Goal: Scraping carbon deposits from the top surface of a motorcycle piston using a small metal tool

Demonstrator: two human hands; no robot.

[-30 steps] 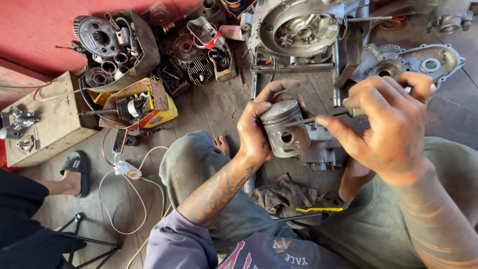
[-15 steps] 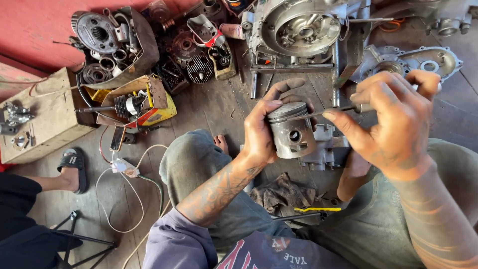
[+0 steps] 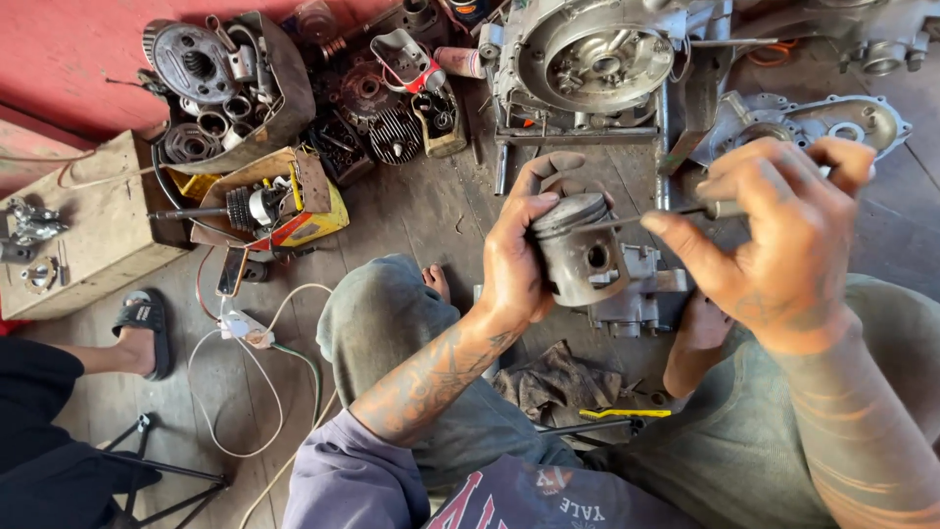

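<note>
Two hands: left hand wraps the piston; right hand pinches a thin tool against its top
Behind: engine case
Floor: rag, white cable

Grey concrete floor, worn and stained, lying under flat daylight. Red wall running along the upper left. Pale wooden box sitting against the wall, small metal fittings resting on top. Dark bin of rings and round engine parts tipping beside it. Open yellow carton lying near the bin. White cable looping across the floor. Engine crankcase standing at the top. Dark rag crumpling low on the floor.
</note>
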